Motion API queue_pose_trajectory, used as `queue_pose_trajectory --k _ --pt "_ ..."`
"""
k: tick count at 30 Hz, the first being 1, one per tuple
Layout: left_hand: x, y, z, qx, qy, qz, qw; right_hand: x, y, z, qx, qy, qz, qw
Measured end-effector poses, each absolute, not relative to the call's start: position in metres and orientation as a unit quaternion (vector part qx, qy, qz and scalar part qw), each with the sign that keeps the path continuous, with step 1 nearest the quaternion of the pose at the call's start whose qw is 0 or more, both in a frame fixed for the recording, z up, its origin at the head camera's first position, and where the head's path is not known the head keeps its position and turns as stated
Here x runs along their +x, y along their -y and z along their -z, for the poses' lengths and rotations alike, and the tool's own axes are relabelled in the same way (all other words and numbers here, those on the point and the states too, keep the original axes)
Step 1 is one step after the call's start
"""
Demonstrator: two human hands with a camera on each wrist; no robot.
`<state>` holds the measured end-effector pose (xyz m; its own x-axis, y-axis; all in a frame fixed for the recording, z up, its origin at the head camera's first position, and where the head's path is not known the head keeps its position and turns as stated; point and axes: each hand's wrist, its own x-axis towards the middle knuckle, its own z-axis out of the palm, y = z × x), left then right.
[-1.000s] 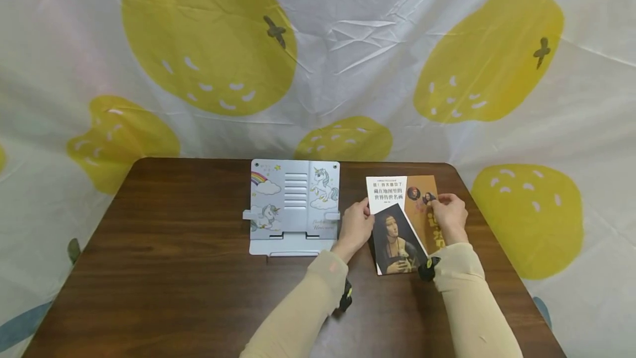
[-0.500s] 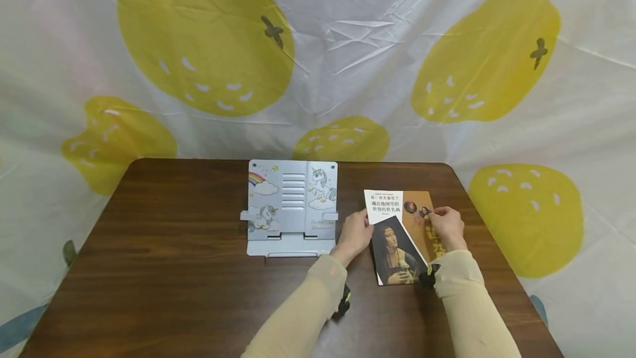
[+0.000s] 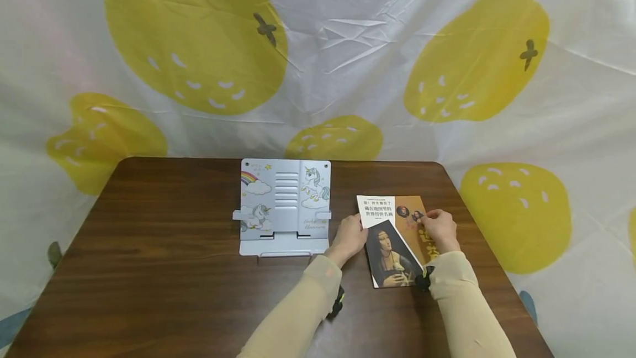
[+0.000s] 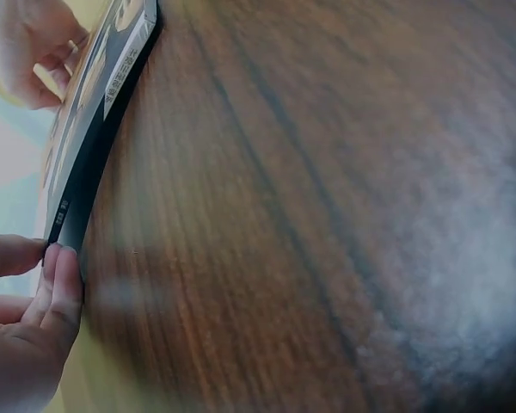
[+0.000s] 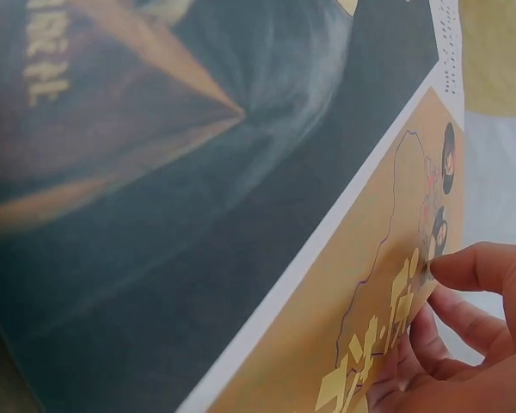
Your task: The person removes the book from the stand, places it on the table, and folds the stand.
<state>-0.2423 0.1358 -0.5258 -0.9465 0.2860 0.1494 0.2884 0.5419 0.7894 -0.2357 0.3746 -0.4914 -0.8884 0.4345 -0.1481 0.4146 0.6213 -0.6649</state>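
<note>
A book point(image 3: 389, 245) with a painted portrait, a white panel and an orange strip on its cover lies face up between both hands, right of the bookstand. My left hand point(image 3: 349, 237) pinches its left edge; in the left wrist view the thumb and fingers point(image 4: 66, 284) grip the dark spine point(image 4: 103, 163). At the opposite edge my right hand point(image 3: 441, 229) holds the orange side, thumb on the cover and fingers curled beneath, as the right wrist view shows. The white bookstand point(image 3: 285, 222), printed with unicorns and a rainbow, stands just left of the left hand.
The brown wooden table point(image 3: 149, 269) carries the stand, with its back edge against a white cloth point(image 3: 338, 87) printed with yellow fruit. Side clips point(image 3: 238, 215) and a front ledge point(image 3: 284, 253) stick out from the stand.
The book has come nearer to the person, held by both hands throughout. The bookstand and the whole scene have shifted slightly left in the head view.
</note>
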Motion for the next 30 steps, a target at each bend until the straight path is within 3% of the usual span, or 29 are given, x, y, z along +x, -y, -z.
queue_pose_trajectory --k 16,30 --pt "-0.242 -0.133 0.52 -0.167 0.899 0.403 -0.041 -0.236 -0.379 0.498 -0.218 0.919 -0.328 0.035" --pt "-0.233 -0.127 0.506 -0.189 0.887 0.402 -0.125 -0.236 -0.371 0.479 -0.146 0.925 -0.35 -0.016"
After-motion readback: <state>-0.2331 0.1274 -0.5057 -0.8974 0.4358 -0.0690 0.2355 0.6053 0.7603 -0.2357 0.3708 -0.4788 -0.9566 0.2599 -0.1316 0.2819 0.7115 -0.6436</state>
